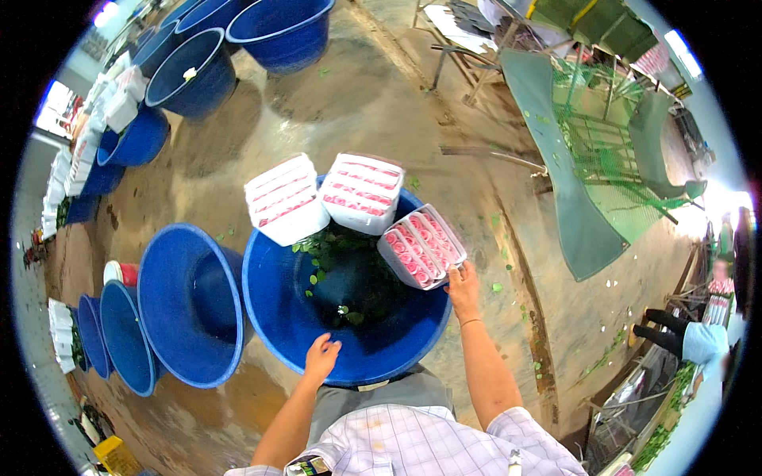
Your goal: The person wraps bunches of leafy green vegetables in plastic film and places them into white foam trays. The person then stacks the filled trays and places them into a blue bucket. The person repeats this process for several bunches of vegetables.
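Before me stands a large blue plastic tub (271,315) with dark water and green leaves (318,276) inside. My right hand (463,288) grips the near corner of a white-wrapped bunch of pink roses (422,247), which leans at the tub's right rim. Two more wrapped rose bunches, one on the left (287,199) and one in the middle (361,193), rest at the far rim. Over the tub's near side hovers my left hand (322,359), fingers loosely curled and apart, with nothing in it. The stems of the bunches are mostly hidden.
Several blue tubs (190,309) stand to the left, more (280,35) at the far left. White-wrapped bunches (122,98) line the left wall. A green-netted frame (601,149) stands at the right. A person (702,342) is by a bench at the right edge. Fallen leaves dot the wet floor.
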Available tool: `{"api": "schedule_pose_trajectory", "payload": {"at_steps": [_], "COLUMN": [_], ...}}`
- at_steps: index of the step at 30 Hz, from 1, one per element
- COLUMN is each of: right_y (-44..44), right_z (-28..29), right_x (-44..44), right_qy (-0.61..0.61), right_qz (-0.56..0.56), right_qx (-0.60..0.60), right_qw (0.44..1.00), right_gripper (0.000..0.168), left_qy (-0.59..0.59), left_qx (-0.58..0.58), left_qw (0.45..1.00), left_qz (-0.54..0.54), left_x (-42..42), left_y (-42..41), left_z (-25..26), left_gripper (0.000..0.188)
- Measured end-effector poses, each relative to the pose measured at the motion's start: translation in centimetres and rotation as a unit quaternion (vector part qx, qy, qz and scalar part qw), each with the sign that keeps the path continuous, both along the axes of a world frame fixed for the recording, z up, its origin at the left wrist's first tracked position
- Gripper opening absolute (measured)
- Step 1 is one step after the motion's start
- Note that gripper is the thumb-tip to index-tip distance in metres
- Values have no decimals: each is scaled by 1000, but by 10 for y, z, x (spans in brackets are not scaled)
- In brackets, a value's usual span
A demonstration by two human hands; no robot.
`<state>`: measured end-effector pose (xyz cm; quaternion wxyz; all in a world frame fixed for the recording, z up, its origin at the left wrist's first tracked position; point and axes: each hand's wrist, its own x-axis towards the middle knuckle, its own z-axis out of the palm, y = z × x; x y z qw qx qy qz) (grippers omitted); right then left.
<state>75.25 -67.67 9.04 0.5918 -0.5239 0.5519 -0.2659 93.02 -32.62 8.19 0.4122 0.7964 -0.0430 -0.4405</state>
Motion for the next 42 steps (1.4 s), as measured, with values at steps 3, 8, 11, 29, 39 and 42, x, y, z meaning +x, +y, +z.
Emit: {"api": "schedule_pose_trajectory", "payload": {"at_steps": [3,8,11,29,39,42], "right_y": [-5,-6,-8,5,94,135], "right_z": [10,5,1,-55,-61,-62], "right_x": [-1,-4,-8,-119,-118,-97], "right_qy": [-2,-53,-44,257,304,200], "right_qz": [7,-7,-17,119,521,652], "right_qx": [-46,-17,-14,-229,-228,-265], "right_qw": [999,998,999,931,764,681], "right_gripper": [45,40,38,32,28,26], "left_qy": [-55,-6,34,-84,89,88], "left_qx": [-48,-79,-102,194,6,-70], "left_qw": [990,986,986,977,896,849], "left_qz": [-121,-147,-130,-12,435,517], "left_x": [4,6,-7,-70,-298,-391], "left_y": [-96,-220,-242,98,215,210], "left_z": [13,48,58,23,20,5], "left_gripper": [63,86,88,45,29,25]}}
